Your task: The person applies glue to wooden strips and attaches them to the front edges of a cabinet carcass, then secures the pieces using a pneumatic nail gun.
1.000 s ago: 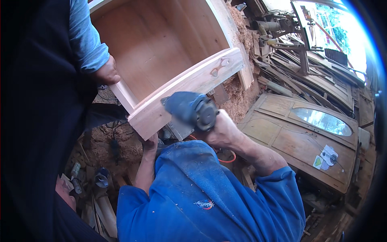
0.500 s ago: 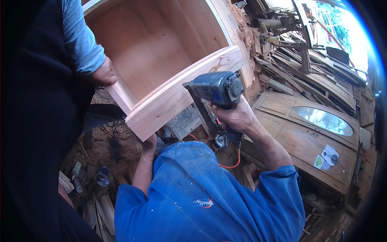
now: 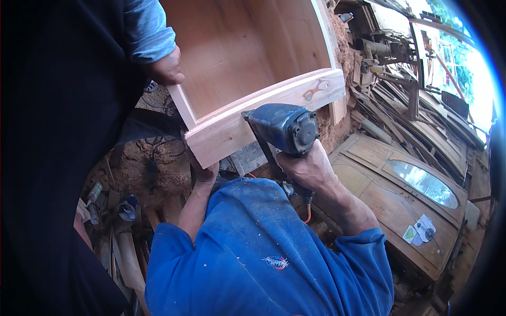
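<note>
My right hand (image 3: 311, 171) is closed round the handle of a dark blue nail gun (image 3: 282, 126). The gun's nose is close to the front face of a pale wooden board (image 3: 226, 137); whether it touches cannot be made out. This board lies across the near edge of a large open wooden box (image 3: 237, 52). Under the board's left end, my left hand (image 3: 206, 171) grips it from below, its fingers partly hidden behind the wood. Another person's hand (image 3: 167, 67), below a light blue sleeve, rests at the box's left side.
A wooden door (image 3: 369, 176) with an oval glass pane lies at the right, papers (image 3: 421, 230) on it. Stacked planks (image 3: 416, 113) and machinery stand beyond. An orange hose (image 3: 309, 213) hangs from the nail gun. Sawdust and wood scraps (image 3: 126, 247) cover the floor at left.
The box, board and other person's hand now appear farther right in view. Relative to the board, the nail gun sits more to the left. Both my hands keep their hold.
</note>
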A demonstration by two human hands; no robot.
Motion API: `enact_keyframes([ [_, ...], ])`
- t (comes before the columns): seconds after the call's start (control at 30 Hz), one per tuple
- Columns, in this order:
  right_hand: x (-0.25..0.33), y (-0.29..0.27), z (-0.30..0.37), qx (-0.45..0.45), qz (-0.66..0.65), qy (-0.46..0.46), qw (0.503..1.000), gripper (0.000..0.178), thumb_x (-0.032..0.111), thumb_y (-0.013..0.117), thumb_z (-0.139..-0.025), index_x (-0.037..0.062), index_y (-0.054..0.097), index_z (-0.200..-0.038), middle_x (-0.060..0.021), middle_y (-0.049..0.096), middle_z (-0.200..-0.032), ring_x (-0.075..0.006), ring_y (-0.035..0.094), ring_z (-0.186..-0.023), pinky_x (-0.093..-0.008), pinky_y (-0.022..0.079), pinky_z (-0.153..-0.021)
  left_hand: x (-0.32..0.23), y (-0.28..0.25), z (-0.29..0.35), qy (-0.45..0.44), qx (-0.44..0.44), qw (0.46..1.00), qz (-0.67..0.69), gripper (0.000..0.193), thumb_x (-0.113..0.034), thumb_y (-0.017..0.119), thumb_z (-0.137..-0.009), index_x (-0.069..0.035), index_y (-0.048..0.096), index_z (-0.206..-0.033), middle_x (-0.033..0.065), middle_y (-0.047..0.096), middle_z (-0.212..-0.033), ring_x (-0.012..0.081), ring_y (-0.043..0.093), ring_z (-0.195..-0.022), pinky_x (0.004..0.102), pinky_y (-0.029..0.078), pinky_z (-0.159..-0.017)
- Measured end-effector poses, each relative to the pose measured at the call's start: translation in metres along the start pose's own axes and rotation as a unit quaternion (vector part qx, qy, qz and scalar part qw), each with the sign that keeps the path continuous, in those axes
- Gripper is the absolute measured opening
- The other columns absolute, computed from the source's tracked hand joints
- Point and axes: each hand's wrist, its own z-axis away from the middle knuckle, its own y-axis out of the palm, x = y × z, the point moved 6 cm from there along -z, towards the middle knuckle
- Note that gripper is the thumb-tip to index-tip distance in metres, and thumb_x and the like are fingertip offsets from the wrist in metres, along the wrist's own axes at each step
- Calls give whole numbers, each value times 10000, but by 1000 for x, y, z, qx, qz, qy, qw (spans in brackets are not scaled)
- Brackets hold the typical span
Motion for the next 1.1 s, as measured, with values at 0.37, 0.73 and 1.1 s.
enact_keyframes([
  [0.37, 7, 0, -2, -25, -16, 19, 999, 228, 48, 638, -821, -13, 624, -1040, -30, 626, -804, -131, 593, -695, -338, 505, -624, 8, 0, -7, -142, -48, 973, 176, 527, -144, 769, -864, -9, 562, -1329, 172, 602, -1287, 396, 580, -1197, 521, 460, -1022],
  [0.73, 3, 3, 2, -29, 0, 55, 998, 234, 46, 632, -819, -7, 629, -1046, -67, 646, -867, -153, 604, -776, -353, 515, -688, -3, -8, -20, -65, -25, 988, 137, 685, -173, 684, -955, 33, 324, -1500, 206, 424, -1480, 354, 448, -1366, 479, 381, -1137],
  [1.1, 35, 64, 26, 49, 142, -218, 964, 185, 120, 649, -847, 41, 664, -1014, -184, 705, -887, -375, 707, -834, -457, 559, -725, -23, -2, -46, -215, -38, 763, 609, 834, -324, 653, -1001, -82, 154, -1623, 146, 390, -1537, 291, 431, -1406, 482, 369, -1184],
])
